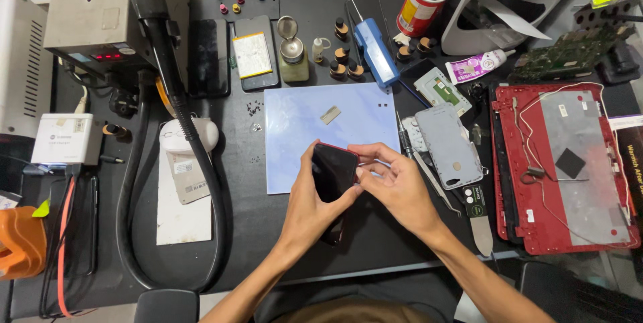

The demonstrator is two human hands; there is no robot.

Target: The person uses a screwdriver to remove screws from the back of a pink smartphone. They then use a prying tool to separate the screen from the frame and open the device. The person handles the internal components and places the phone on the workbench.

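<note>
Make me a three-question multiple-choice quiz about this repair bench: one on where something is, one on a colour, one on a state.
1. Where is the opened laptop shell?
A. right of the hands
B. left of the hands
C. under the mat

2. What colour is the edge of the held phone?
A. green
B. red
C. white

3. How is the phone held?
A. lying alone on the mat
B. in one hand
C. in both hands

Answers: 1 A, it lies at the right edge. 2 B, a red rim shows. 3 C, left hand and right hand both grip it above the blue mat.
</note>
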